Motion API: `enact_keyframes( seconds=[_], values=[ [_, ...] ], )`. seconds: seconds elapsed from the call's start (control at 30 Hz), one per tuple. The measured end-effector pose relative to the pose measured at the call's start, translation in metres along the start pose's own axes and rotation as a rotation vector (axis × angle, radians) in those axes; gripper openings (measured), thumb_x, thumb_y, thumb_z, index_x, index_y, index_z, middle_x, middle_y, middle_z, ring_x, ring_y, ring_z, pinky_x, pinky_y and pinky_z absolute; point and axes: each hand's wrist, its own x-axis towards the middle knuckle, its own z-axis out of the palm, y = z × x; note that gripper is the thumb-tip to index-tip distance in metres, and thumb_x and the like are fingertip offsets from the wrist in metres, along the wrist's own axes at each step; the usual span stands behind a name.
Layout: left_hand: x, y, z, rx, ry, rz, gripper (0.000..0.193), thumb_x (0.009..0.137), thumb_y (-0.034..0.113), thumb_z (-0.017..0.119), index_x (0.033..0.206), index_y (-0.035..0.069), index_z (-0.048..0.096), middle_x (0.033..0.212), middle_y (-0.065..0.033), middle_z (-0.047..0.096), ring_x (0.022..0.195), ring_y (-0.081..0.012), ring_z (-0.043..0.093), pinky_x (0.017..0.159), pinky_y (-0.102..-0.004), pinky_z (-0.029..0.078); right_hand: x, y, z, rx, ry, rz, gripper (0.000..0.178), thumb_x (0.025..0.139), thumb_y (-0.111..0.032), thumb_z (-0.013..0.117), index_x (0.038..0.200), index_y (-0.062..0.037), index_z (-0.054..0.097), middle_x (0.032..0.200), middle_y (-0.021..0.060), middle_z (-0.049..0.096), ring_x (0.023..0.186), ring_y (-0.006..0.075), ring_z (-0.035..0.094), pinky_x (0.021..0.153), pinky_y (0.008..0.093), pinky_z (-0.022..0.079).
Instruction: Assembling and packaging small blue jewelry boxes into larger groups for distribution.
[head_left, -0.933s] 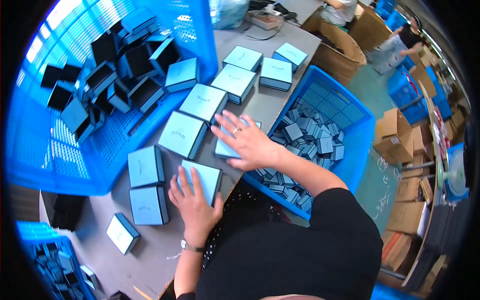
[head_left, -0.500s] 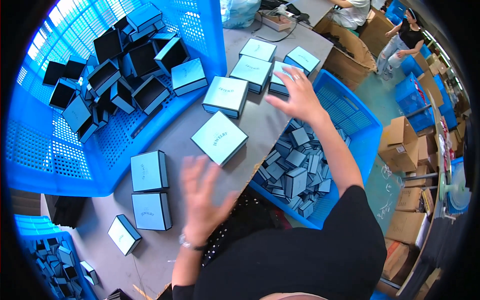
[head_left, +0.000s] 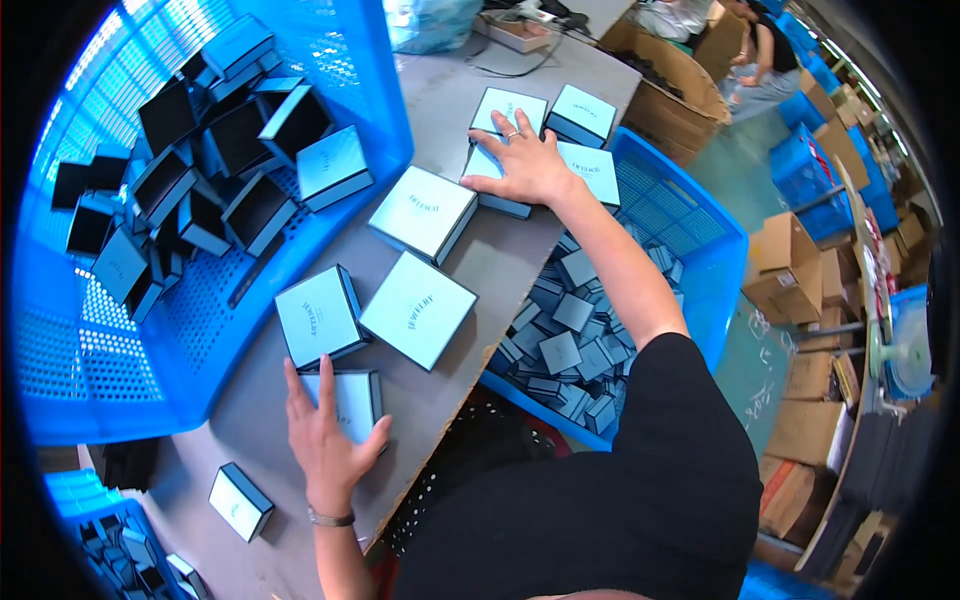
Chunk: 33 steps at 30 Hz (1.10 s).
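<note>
Light blue lidded boxes with dark edges lie across the grey table. My left hand [head_left: 335,440] rests on a box [head_left: 356,408], fingers stretched, covering part of its lid. Just beyond that one sits another box [head_left: 318,312], close to a large square box [head_left: 418,308]. My right hand [head_left: 528,165] is spread flat over a box [head_left: 503,205] in the far group and hides most of its top. Around it are a box [head_left: 493,107], a smaller box [head_left: 581,113] and a box [head_left: 597,174] by the table's edge. One more box [head_left: 424,210] lies left of this hand.
A big blue crate [head_left: 240,330] of open boxes stands at the left. Below the table's right edge, another blue crate [head_left: 690,215] holds many small boxes. A small box [head_left: 241,503] lies at the near left. Behind are a cardboard carton [head_left: 665,90] and a person [head_left: 765,60].
My left hand has come down onto a box, and the two left boxes have shifted toward the middle ones. My right hand has settled on the far group, whose boxes sit closer together.
</note>
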Motion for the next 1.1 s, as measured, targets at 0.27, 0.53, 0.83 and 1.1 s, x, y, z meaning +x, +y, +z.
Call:
enact_keyframes(
  seconds=[0.27, 0.53, 0.83, 1.1],
  values=[
    [0.044, 0.133, 0.031, -0.21, -0.027, 0.471, 0.098, 0.07, 0.055, 0.08, 0.147, 0.007, 0.043, 0.152, -0.0306, 0.032, 0.12, -0.0404, 0.053, 0.09, -0.0433, 0.047, -0.138, 0.081, -0.025, 0.043, -0.005, 0.057, 0.075, 0.08, -0.065, 0.065, 0.143, -0.026, 0.053, 0.157, 0.0123, 0.037, 0.147, 0.0334, 0.029, 0.112, 0.0639, 0.026],
    [0.066, 0.195, 0.058, -0.826, -0.003, 0.939, 0.048, 0.079, 0.017, 0.08, 0.121, 0.002, 0.061, 0.129, -0.0163, 0.055, 0.124, -0.0369, 0.051, 0.103, -0.0445, 0.046, -0.152, 0.061, -0.023, 0.497, 0.423, -0.035, 0.048, 0.083, -0.036, 0.072, 0.119, -0.0033, 0.067, 0.121, 0.0177, 0.066, 0.118, 0.0357, 0.059, 0.103, 0.0419, 0.045],
    [0.049, 0.09, 0.036, -0.688, 0.197, 0.57, 0.037, 0.073, 0.007, 0.079, 0.107, 0.003, 0.065, 0.109, -0.0133, 0.064, 0.109, -0.0349, 0.059, 0.094, -0.044, 0.049, -0.044, -0.066, 0.006, 0.136, 0.094, -0.36, 0.086, 0.076, -0.084, 0.05, 0.146, -0.0334, 0.049, 0.16, 0.0126, 0.032, 0.15, 0.0474, 0.009, 0.105, 0.0835, -0.001],
    [-0.017, -0.023, 0.021, -0.648, 0.374, -0.021, 0.03, 0.077, 0.004, 0.071, 0.107, 0.003, 0.065, 0.109, -0.015, 0.065, 0.103, -0.0332, 0.061, 0.091, -0.041, 0.049, -0.063, 0.078, 0.019, 0.178, 0.195, 0.232, 0.088, 0.08, -0.075, 0.056, 0.148, -0.0202, 0.048, 0.16, 0.0174, 0.03, 0.145, 0.0373, 0.033, 0.107, 0.0781, 0.018]
  ],
)
